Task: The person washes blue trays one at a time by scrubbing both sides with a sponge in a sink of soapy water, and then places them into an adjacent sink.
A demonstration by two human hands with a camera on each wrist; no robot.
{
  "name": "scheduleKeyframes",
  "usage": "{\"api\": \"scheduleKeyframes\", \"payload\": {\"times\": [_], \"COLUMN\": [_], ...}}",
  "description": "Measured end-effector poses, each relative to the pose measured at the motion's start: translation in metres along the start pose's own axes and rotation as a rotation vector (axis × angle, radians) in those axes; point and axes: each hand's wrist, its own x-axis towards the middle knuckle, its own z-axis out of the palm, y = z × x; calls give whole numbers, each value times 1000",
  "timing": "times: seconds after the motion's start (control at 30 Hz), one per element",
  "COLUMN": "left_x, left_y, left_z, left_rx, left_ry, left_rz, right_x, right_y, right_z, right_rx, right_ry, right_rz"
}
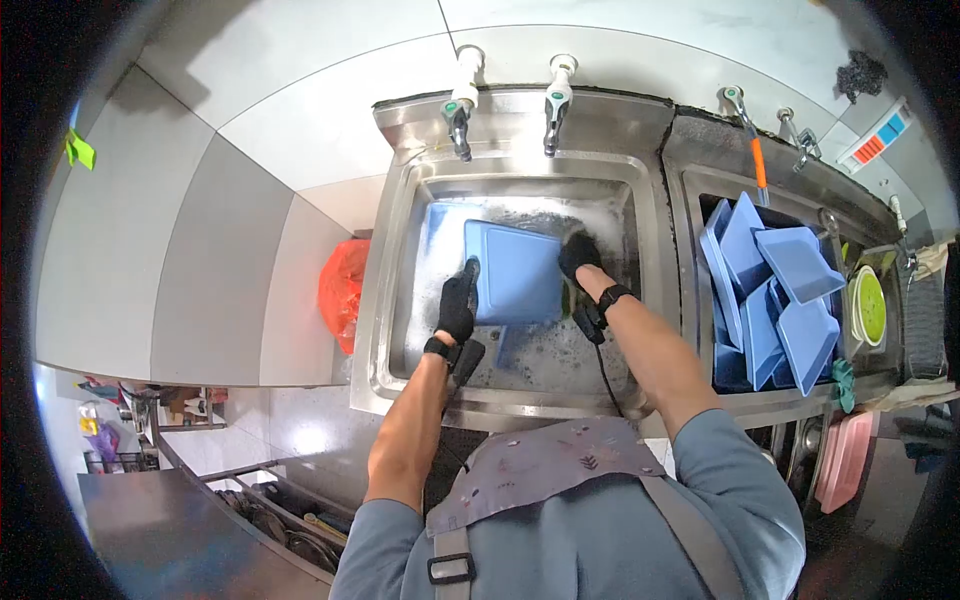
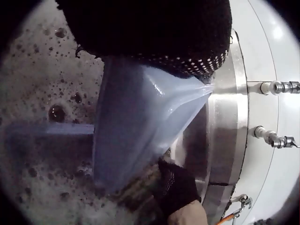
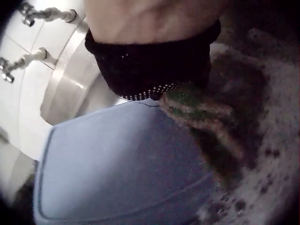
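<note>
A light blue plastic tray [image 1: 520,275] is tilted over the soapy water in the sink. My left hand [image 1: 458,308], in a black dotted glove, grips the tray's left edge, thumb on the face toward me. My right hand [image 1: 577,252], gloved the same way, is at the tray's right edge. From under its fingers hangs a ragged green and tan scrubbing cloth [image 3: 201,112], lying against the tray's edge; the glove hides those fingertips. Another blue piece [image 1: 503,345] shows partly under the water below the tray.
The steel sink [image 1: 395,290] has two taps [image 1: 460,120] on the wall behind. Several blue trays [image 1: 785,270] are stacked in the right-hand basin, beside green and white bowls [image 1: 868,305]. A red plastic bag [image 1: 343,290] sits left of the sink.
</note>
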Motion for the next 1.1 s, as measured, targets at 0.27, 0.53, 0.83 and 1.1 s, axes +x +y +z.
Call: {"api": "scheduleKeyframes", "payload": {"times": [0.27, 0.53, 0.83, 1.1], "left_x": [17, 31, 22, -3], "left_y": [21, 18, 25, 45], "left_z": [2, 1, -68, -103], "left_rx": [-105, -965, -770, -766], "left_ry": [-90, 81, 118, 135], "left_rz": [-190, -422, -448, -435], "right_x": [-67, -174, -164, -107], "right_y": [-128, -163, -101, -14], "right_z": [-18, -59, -84, -33], "right_rx": [249, 56, 514, -443], "right_ry": [85, 96, -422, -114], "right_rz": [-468, -922, -541, -468]}}
